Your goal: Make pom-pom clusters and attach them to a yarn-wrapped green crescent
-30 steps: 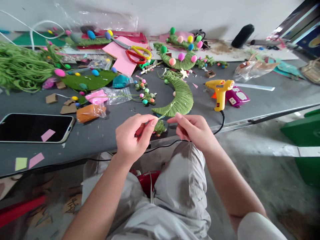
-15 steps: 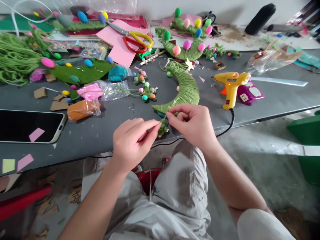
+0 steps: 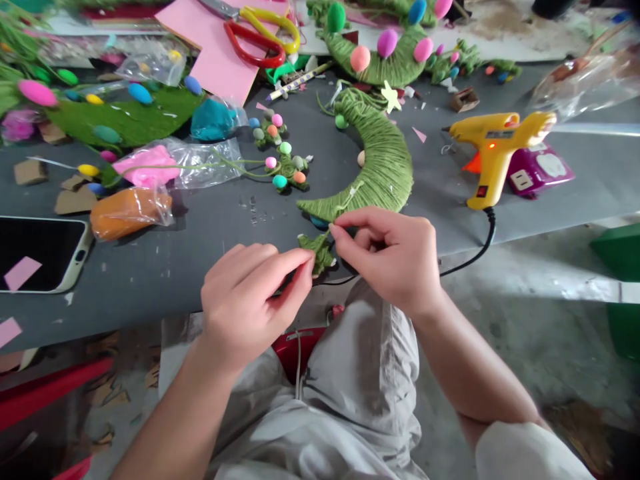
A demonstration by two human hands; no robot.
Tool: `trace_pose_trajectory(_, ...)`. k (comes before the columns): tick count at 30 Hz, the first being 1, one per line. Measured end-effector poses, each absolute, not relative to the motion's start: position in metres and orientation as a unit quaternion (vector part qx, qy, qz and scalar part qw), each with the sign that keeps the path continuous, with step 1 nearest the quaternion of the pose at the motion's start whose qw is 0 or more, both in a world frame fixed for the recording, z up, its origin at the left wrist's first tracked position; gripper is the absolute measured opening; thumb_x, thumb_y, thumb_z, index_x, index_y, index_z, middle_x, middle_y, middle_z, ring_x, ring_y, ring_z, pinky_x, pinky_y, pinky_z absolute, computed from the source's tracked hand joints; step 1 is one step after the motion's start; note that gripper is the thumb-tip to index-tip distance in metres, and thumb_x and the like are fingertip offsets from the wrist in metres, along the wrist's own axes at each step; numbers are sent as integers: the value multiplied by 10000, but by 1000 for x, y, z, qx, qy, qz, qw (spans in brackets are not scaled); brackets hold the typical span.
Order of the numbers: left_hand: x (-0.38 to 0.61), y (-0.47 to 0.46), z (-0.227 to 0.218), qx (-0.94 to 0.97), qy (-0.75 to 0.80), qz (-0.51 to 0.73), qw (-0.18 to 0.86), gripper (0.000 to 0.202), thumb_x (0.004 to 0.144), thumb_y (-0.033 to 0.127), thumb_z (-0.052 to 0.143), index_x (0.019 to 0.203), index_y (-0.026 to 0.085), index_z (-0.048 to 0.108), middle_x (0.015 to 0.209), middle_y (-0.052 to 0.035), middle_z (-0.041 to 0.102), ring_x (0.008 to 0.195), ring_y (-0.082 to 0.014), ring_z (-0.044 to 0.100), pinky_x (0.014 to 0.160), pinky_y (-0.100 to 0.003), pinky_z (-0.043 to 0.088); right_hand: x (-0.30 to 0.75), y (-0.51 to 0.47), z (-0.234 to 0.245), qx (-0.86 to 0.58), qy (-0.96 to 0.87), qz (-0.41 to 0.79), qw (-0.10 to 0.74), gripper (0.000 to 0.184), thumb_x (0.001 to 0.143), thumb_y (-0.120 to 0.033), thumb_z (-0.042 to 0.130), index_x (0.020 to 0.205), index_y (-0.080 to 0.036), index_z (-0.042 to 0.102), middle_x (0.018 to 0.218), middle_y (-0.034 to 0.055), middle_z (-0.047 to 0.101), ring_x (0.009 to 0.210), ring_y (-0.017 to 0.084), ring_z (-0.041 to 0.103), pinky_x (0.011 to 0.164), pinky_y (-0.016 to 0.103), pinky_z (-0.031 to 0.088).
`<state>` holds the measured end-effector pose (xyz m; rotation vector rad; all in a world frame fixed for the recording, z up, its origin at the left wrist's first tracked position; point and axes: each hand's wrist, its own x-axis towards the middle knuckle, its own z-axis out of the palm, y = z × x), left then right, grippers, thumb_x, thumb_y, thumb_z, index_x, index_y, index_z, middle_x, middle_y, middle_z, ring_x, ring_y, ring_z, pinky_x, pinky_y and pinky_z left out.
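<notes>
My left hand (image 3: 250,300) pinches a small green yarn-wrapped piece (image 3: 316,248) at the near edge of the grey table (image 3: 165,260). My right hand (image 3: 393,257) pinches the same piece from the right, its thumb and forefinger closed at the top of it. Just behind my hands lies a green yarn-wrapped crescent (image 3: 380,170), its lower tip almost touching my right fingers. Both hands hover over the table edge above my lap.
A yellow glue gun (image 3: 495,150) stands right of the crescent, its black cord trailing off the table edge. A phone (image 3: 37,253) lies at the left. Bags of coloured clay (image 3: 127,210), pompom pieces (image 3: 285,167), pink paper and scissors (image 3: 260,33) crowd the back.
My hands have dropped lower and closer together onto the small green piece near the crescent's tip. The view has tilted down and moved nearer to the table.
</notes>
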<state>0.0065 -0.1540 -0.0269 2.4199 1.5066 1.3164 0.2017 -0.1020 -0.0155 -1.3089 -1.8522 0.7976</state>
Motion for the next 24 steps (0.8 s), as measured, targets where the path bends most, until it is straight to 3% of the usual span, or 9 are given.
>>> trace_pose_trajectory(6, 5, -152, -26, 773, 475, 419, -22, 214, 835, 45, 744, 943, 225, 705, 587, 71, 501, 518, -94, 435, 544, -273, 379, 199, -102, -25, -482, -732, 245, 415, 91, 878, -191, 697, 848, -173, 781, 521, -75, 531, 499, 55, 420, 581, 187, 426)
trace_pose_trajectory(24, 1, -157, -27, 775, 496, 391, 4, 219, 850, 85, 765, 976, 246, 687, 619, 60, 540, 535, -114, 446, 562, -307, 395, 200, -102, -33, -449, -785, 123, 409, 150, 894, -134, 649, 814, -187, 765, 534, -65, 527, 499, 52, 411, 522, 181, 362)
